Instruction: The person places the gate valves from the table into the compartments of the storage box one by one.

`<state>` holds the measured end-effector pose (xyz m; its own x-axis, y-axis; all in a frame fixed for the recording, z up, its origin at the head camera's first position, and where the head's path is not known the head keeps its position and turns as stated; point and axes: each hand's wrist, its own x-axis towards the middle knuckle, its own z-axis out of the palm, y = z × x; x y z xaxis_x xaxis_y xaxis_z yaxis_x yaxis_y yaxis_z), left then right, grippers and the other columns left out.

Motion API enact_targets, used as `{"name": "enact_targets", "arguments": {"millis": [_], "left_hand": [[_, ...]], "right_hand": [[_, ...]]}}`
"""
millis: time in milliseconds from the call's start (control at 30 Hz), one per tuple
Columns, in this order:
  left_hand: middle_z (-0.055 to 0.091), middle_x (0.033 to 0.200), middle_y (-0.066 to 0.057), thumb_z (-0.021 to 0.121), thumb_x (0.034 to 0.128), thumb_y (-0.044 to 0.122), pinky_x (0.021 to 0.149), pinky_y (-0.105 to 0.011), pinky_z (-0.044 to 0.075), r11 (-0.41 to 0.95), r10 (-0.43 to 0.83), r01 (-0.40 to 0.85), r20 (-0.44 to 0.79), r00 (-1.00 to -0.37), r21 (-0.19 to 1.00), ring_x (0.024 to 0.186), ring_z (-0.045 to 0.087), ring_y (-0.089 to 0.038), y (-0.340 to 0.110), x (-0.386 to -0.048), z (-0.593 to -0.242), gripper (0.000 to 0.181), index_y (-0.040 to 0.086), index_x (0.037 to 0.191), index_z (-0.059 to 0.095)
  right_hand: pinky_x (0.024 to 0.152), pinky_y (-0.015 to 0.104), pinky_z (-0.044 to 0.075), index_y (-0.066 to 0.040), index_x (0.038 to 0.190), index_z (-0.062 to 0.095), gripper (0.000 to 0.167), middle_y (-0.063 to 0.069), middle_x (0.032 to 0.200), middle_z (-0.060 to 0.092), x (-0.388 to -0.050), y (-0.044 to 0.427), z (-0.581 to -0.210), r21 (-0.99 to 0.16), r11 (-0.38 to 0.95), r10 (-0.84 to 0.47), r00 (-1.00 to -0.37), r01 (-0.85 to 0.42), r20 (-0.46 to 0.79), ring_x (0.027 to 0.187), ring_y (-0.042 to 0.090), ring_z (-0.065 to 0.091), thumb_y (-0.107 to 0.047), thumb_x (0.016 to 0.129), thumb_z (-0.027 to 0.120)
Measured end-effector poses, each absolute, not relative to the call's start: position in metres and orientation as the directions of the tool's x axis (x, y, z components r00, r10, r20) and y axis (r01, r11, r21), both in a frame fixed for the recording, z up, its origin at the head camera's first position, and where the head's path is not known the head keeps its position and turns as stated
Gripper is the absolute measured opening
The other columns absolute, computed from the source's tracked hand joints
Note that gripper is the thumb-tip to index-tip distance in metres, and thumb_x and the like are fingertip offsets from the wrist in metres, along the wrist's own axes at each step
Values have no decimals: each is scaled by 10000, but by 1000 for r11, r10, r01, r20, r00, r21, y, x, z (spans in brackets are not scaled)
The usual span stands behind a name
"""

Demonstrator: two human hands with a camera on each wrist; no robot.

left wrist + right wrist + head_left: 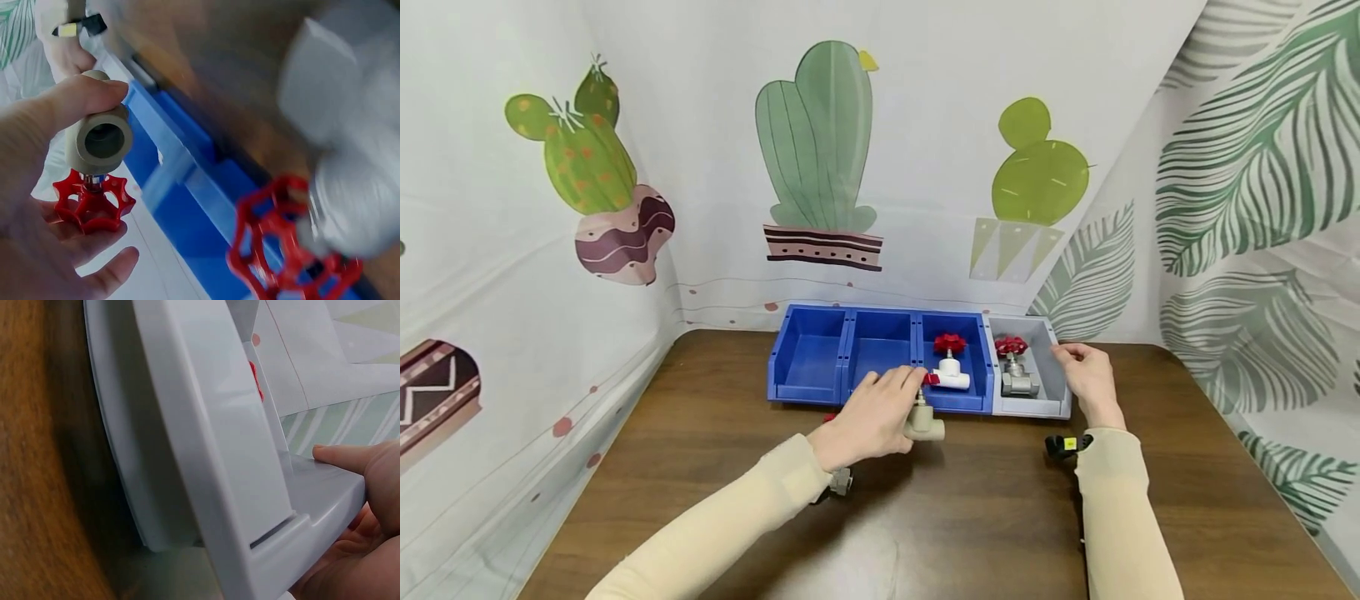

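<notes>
My left hand [874, 417] holds a beige valve [924, 423] just in front of the blue bins. In the left wrist view the thumb of that hand [37, 137] lies across the beige body [100, 142], with fingers behind its red handwheel [94, 203]. At the grey bin [1033, 407], my right hand [1092, 385] grips the right side wall. The right wrist view has the thumb of the right hand [369, 506] over the wall's edge [340, 497] and the other fingers curled outside. Inside that bin stands a metal valve [1019, 382] with a red handwheel.
A white valve [951, 377] with a red handwheel sits in the third blue bin [955, 403]. The two blue bins on the left [808, 393] show bare floors. Another metal valve [841, 482] lies on the wooden table, partly hidden by the left forearm.
</notes>
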<state>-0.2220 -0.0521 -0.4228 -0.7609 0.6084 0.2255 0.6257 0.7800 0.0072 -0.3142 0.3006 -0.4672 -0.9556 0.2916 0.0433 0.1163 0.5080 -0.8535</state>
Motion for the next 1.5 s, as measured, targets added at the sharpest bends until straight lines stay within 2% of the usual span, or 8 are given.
{"name": "enact_targets", "arguments": {"millis": [200,367,533,667,900,1300,1500], "left_hand": [[506,1347,-88,886,587,369,881,-439,433,799,584,601,213,-783,20,1210,506,-243,-69,-242,-420,1051,54,1443,365],[496,1365,-102,880,599,360,918,-470,415,822,553,569,188,-812,36,1227,496,-262,-81,-257,-420,1050,48,1453,355],[501,1343,-93,889,600,356,919,-467,409,834,537,551,198,-820,18,1194,509,-250,-89,-274,-420,1053,56,1454,351],[498,1349,-104,900,611,360,954,-509,395,838,534,545,176,-827,17,1204,503,-262,-91,-288,-421,1057,55,1457,346],[470,1394,-99,895,637,377,1051,-576,296,848,526,529,74,-847,20,1239,491,-266,-91,-313,-424,1081,69,1490,307],[479,1360,-53,885,665,382,1100,-601,174,856,515,516,-34,-857,-34,1251,486,-229,-88,-345,-428,1025,118,1482,324],[442,1419,-56,876,702,393,1105,-638,85,865,490,499,-116,-864,-62,1299,455,-221,-84,-350,-431,1052,117,1521,277]], "right_hand": [[703,314,393,33,1202,634,436,114,1054,554,-313,301,-468,-853,505,286,-958,129,24,906,211,459,-345,1000,554],[694,304,394,37,1187,639,416,104,1018,560,-312,301,-471,-859,495,286,-958,128,22,887,198,463,-326,998,564],[681,300,390,35,1164,651,400,91,998,558,-314,301,-472,-861,496,291,-956,112,43,870,193,457,-319,990,582],[678,303,393,31,1169,651,402,99,994,558,-315,302,-472,-856,505,292,-955,111,48,865,201,462,-321,991,579],[677,308,394,30,1178,647,394,106,1000,563,-314,302,-471,-852,512,297,-953,113,52,870,208,466,-311,996,570],[655,290,390,29,1156,659,396,85,967,563,-312,299,-467,-850,514,309,-949,112,61,844,187,458,-322,989,583],[648,290,396,31,1154,660,395,74,937,570,-314,301,-467,-847,522,301,-951,103,69,827,181,468,-320,992,580]]}}
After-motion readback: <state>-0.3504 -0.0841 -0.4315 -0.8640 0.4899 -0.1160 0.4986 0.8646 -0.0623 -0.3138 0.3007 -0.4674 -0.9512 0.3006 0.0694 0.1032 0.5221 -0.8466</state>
